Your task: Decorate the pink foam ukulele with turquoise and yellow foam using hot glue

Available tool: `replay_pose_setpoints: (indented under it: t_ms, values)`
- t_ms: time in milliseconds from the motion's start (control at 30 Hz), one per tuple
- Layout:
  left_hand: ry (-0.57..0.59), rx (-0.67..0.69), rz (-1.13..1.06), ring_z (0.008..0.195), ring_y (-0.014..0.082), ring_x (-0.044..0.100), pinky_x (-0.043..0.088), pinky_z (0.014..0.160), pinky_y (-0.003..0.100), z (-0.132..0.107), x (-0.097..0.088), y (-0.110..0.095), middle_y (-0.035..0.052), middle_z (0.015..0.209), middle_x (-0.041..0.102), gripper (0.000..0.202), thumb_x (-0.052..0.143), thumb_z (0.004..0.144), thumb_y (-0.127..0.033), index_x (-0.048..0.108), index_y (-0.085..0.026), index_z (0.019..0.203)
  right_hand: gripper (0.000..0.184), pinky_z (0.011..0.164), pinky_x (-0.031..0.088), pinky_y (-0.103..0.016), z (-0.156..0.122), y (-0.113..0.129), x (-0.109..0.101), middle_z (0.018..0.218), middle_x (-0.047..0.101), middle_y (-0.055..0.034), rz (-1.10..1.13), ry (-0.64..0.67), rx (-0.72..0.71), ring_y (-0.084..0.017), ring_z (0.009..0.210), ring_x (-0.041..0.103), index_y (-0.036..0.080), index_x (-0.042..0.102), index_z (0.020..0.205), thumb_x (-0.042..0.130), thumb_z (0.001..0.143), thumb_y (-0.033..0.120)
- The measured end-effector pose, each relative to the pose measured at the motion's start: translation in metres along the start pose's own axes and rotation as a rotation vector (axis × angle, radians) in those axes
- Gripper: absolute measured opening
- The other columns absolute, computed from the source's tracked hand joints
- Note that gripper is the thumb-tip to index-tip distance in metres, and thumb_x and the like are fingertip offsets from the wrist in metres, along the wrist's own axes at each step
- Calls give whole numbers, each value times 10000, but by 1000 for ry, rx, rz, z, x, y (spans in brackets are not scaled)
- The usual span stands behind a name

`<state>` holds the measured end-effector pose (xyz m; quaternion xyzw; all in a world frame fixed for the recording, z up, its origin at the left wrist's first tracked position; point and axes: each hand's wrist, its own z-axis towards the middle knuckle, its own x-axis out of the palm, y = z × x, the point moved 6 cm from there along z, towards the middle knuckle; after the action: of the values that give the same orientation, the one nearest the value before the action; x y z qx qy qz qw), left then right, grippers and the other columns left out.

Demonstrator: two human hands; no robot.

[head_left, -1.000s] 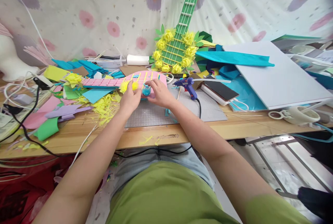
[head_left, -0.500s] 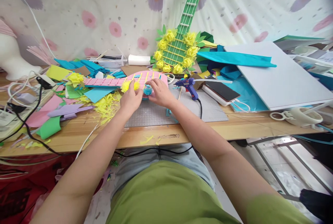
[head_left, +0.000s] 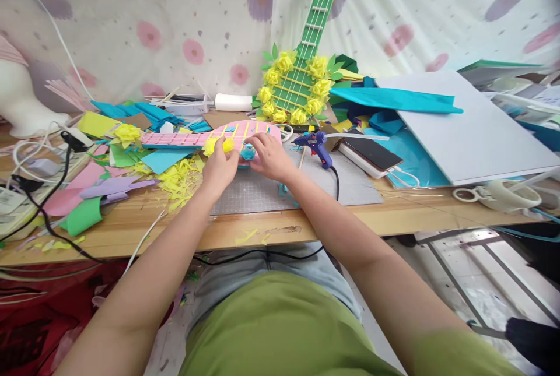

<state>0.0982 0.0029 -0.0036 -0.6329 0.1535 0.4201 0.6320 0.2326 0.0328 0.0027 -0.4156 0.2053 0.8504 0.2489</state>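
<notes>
A pink paper guitar (head_left: 214, 133) with yellow strips lies across the table, its neck pointing left. My left hand (head_left: 220, 165) is closed on the near edge of its body, fingers beside a yellow paper flower (head_left: 215, 145). On the right part of the body, a small blue paper flower (head_left: 248, 153) is under the curled fingers of my right hand (head_left: 270, 156). Some fingertips are hidden, so the exact hold is hard to see. A grey cutting mat (head_left: 254, 194) lies beneath.
A blue glue gun (head_left: 315, 144) stands right of my hands, its black cord running over the table's front edge. Behind is a green paper guitar (head_left: 301, 81) with yellow flowers. Paper scraps (head_left: 177, 181) lie left; a phone (head_left: 371, 151), white board (head_left: 472, 125) and mug (head_left: 510, 195) right.
Both hands stay almost where they were on the pink guitar. The view has shifted very slightly; nothing is taken up or let go.
</notes>
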Motion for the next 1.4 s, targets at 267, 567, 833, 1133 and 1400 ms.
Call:
replay_pose_setpoints:
  t_ms: [267, 567, 833, 1133, 1400]
  values:
    - [-19, -31, 7, 984, 287, 631, 469, 823, 410, 0, -3, -1, 76, 970, 697, 582, 457, 816, -394, 374, -210, 1361, 435, 919, 361, -439, -2, -4, -2, 1162, 536, -149, -11, -9, -12, -300, 1098, 455, 152, 514, 1154, 576, 724, 185]
    - [-235, 85, -157, 851, 176, 648, 477, 793, 323, 1, -34, -18, 5, 853, 721, 489, 458, 793, -292, 413, -205, 1272, 337, 849, 391, -372, -14, -25, -32, 1082, 569, -115, 7, 22, 16, -246, 989, 507, 167, 547, 1079, 583, 749, 225]
    - [-263, 161, -142, 746, 138, 627, 452, 728, 289, -11, -19, -39, -9, 963, 690, 421, 493, 790, -276, 436, -233, 1205, 169, 651, 385, -264, -42, -60, -43, 888, 636, -36, 41, 55, 183, -150, 748, 564, 189, 613, 948, 505, 819, 190]
    - [-270, 117, -89, 772, 158, 619, 442, 727, 297, -1, -14, -39, -2, 1003, 667, 411, 511, 770, -230, 443, -240, 1176, 293, 645, 419, -268, -45, -64, -10, 1048, 640, -55, -52, 48, 293, -181, 901, 618, 225, 665, 1074, 463, 894, 338]
    - [-269, 89, -77, 817, 176, 628, 451, 744, 307, 12, -22, -27, 2, 1007, 679, 439, 525, 736, -235, 455, -236, 1169, 281, 631, 422, -268, -42, -63, -8, 1006, 676, -48, -105, 55, 309, -183, 897, 630, 234, 715, 977, 457, 888, 305]
